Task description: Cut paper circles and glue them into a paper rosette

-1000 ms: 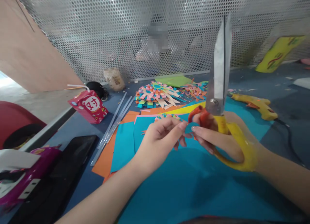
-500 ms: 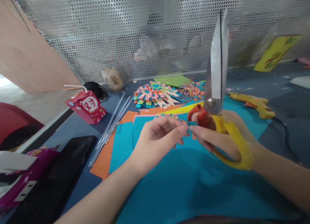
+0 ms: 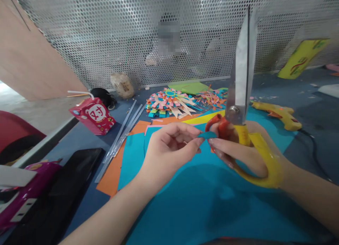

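Note:
My right hand (image 3: 238, 151) grips a pair of scissors (image 3: 242, 82) by their yellow and orange handles, blades closed and pointing up. Its fingertips also touch a small teal paper strip (image 3: 207, 135). My left hand (image 3: 169, 149) pinches the other end of that strip between thumb and forefinger, the remaining fingers curled. Both hands hover above a large teal paper sheet (image 3: 212, 202) on the table.
Orange, yellow and pink sheets (image 3: 113, 170) lie under the teal one. A multicoloured paper flower (image 3: 171, 103), a yellow glue gun (image 3: 278, 112) with cord, clear glue sticks (image 3: 124, 132), a red drink carton (image 3: 92, 115) and a black tray (image 3: 66, 188) surround them. A perforated metal screen (image 3: 106, 36) stands behind.
The scissors have tilted slightly right and risen. My left fingers have shifted their pinch on the teal strip, which now shows more plainly between both hands.

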`<state>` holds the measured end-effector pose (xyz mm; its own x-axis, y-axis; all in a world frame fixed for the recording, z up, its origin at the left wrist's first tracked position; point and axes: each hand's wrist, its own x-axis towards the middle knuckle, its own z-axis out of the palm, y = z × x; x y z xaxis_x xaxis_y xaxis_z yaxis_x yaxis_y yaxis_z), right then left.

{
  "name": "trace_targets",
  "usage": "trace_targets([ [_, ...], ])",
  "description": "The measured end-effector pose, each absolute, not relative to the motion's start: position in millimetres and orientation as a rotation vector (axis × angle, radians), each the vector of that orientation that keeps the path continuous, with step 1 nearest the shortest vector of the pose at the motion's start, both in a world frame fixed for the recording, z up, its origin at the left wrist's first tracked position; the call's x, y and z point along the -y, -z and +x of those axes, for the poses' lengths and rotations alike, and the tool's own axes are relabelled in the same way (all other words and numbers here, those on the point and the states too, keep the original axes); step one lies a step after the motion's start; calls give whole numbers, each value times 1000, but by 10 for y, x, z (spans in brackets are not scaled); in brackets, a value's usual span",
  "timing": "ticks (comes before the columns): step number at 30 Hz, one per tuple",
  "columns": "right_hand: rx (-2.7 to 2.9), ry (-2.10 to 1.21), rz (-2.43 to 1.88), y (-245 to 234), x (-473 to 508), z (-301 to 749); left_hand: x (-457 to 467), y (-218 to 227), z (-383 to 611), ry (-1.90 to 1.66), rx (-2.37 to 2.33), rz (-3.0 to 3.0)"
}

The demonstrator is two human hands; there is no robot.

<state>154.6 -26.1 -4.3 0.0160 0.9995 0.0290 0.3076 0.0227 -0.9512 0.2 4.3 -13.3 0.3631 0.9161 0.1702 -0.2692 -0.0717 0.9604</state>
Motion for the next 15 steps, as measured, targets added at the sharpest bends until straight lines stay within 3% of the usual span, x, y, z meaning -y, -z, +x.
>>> trace_targets([
  [15, 1520, -1087, -1333, 111, 285, 1566, -43, 146, -2, -1106, -696, 1251],
])
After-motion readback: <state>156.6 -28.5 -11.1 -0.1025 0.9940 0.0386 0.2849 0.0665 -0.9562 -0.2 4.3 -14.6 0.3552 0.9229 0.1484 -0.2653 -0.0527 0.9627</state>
